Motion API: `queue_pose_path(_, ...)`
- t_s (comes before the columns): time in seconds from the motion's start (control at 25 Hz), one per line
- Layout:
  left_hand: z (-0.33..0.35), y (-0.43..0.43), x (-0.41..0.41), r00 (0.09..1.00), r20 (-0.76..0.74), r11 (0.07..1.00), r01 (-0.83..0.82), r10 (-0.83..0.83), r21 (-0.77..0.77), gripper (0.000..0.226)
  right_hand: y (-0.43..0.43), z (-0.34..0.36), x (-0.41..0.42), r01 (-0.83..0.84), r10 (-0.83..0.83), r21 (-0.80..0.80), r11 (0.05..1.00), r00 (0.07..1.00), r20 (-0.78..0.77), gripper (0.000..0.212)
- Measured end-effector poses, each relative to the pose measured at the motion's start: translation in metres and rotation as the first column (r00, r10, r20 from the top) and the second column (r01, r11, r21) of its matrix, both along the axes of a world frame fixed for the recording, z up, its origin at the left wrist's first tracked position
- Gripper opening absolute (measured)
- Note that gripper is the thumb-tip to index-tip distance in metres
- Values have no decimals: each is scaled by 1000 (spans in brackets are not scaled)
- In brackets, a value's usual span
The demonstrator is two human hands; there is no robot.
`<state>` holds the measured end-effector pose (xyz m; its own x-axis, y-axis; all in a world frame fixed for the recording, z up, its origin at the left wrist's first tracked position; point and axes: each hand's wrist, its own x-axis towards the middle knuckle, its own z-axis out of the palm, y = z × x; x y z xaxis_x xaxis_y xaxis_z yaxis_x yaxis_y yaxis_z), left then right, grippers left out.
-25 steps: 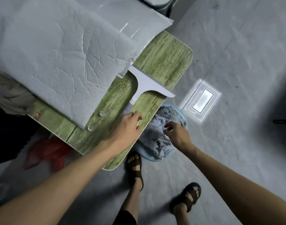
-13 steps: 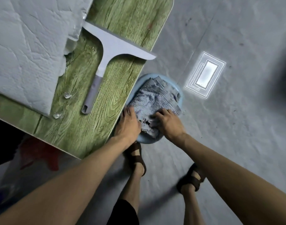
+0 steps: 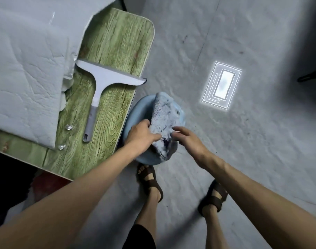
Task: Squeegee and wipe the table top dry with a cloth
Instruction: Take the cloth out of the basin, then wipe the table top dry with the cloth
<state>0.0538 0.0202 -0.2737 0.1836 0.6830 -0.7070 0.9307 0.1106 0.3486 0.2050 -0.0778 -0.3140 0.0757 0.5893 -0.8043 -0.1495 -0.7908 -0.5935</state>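
Since 0.5 s ago the cloth (image 3: 163, 126) has come up off the flat: then it lay spread in the blue basin (image 3: 139, 112) w/ both hands pressing on it, now it's bunched and lifted, standing as a thick folded wad above the basin. Squeegee (image 3: 101, 81) hasn't shifted on the table top (image 3: 117, 38).

Left hand (image 3: 142, 134) grips the cloth's near-left side, thumb on top, fingers wrapped under. Right hand (image 3: 186, 136) is at the cloth's near-right edge, fingers loosely curled and touching it; can't tell if it's a firm pinch or just contact.

Basin sits on the floor (image 3: 243, 159) just beside the table's right edge, partly tucked under it. Squeegee lies flat near that right edge, blade across the width w/ its right tip overhanging the edge, handle pointing toward the near edge. White padded sheet (image 3: 28, 69) covers the left part of the table top, its corner touching the blade's left end. Two clear droplets (image 3: 69, 127) sit by the sheet's near corner, just left of the handle end. Feet in brown sandals (image 3: 150, 180) stand on the floor near the basin.
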Motion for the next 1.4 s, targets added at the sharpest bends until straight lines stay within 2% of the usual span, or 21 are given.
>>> queue_pose_path(0.04, 21, 3, 13, 998, 46, 999, 49, -49, 1, 44, -2, 21, 13, 165, -171, -55, 985, 974, -149, 40)
queue_pose_path(0.08, 44, 5, 25, 990, 91, 994, 107, -107, 0, 45, -4, 42, 27, 259, -275, -95, 961, 924, -264, 42)
queue_pose_path(0.16, 97, 6, 64, 950, 166, 965, 260, -263, 40, 40, -11, 93, 66, 365, -372, -98, 926, 838, -400, 46)
queue_pose_path(0.24, 156, -2, 111, 891, 201, 913, 393, -407, 106, 36, -20, 148, 103, 428, -409, -66, 901, 792, -452, 42)
queue_pose_path(0.44, 284, -46, 237, 726, 205, 754, 626, -657, 200, 34, -56, 272, 189, 597, -577, -64, 800, 735, -357, 22)
queue_pose_path(0.56, 354, -79, 317, 628, 248, 673, 717, -737, 183, 32, -97, 341, 263, 682, -664, -47, 730, 691, -286, 16)
queue_pose_path(0.68, 403, -100, 388, 594, 389, 678, 725, -704, 121, 22, -135, 392, 336, 736, -726, 0, 677, 668, -163, 12)
queue_pose_path(0.76, 417, -104, 432, 584, 427, 685, 718, -690, 125, 15, -154, 410, 381, 767, -766, 30, 641, 642, -32, 4)
queue_pose_path(0.88, 420, -101, 502, 578, 394, 674, 719, -715, 169, 11, -179, 417, 453, 797, -800, 79, 599, 591, 103, 3)
queue_pose_path(1.12, 383, -85, 658, 577, 381, 655, 748, -723, 111, 21, -208, 379, 590, 847, -838, 49, 529, 512, 191, 23)
queue_pose_path(1.28, 365, -79, 759, 624, 360, 686, 725, -694, 66, 22, -215, 360, 673, 887, -867, 56, 458, 431, 252, 33)
queue_pose_path(1.4, 347, -81, 819, 692, 359, 751, 659, -627, 42, 18, -218, 350, 730, 913, -899, 120, 391, 350, 263, 33)
